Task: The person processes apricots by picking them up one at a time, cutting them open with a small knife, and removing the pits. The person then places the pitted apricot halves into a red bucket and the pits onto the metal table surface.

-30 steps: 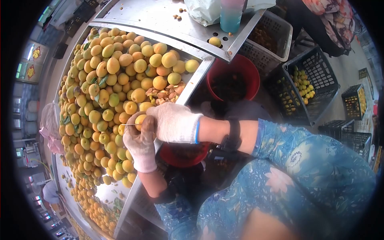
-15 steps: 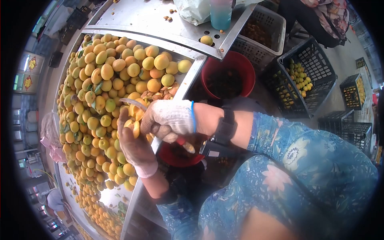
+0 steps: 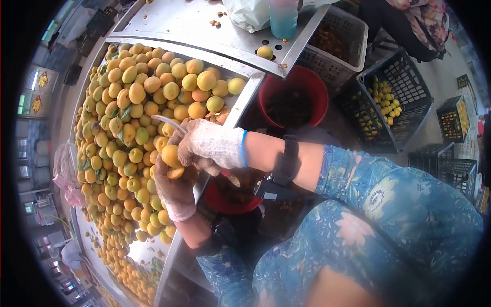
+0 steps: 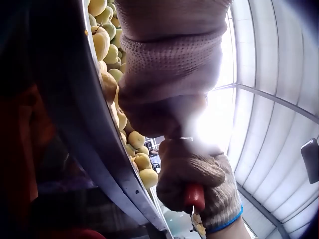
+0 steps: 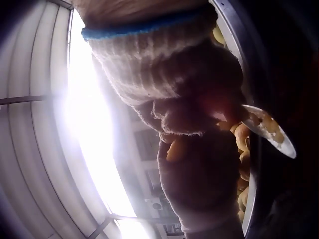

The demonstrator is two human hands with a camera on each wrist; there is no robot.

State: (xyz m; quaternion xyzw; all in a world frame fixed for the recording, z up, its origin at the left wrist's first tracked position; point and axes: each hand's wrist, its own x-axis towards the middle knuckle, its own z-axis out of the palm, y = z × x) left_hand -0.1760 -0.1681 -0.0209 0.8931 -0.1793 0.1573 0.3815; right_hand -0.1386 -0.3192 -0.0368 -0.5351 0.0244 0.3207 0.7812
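My gloved left hand holds a round yellow-orange apricot at the pile's near edge, with a cut-looking apricot piece just below it. Close against the fruit, my gloved right hand grips a red-handled tool. Its thin curved blade points out over the pile. At the other end, a spoon-like metal tip smeared with pulp sticks out below the fist. The red handle shows under the curled fingers in the left wrist view. Gloves hide much of the fruit in both wrist views.
A big heap of apricots covers the metal-rimmed table, with brown pits by its edge. Red buckets stand below. Black crates and a grey crate are to the right. A bottle stands on the upper table.
A second ago the blade lay across an apricot; half a second ago cut-open pieces were in the left hand. Now it holds a rounded apricot above a piece, the right hand close beside.
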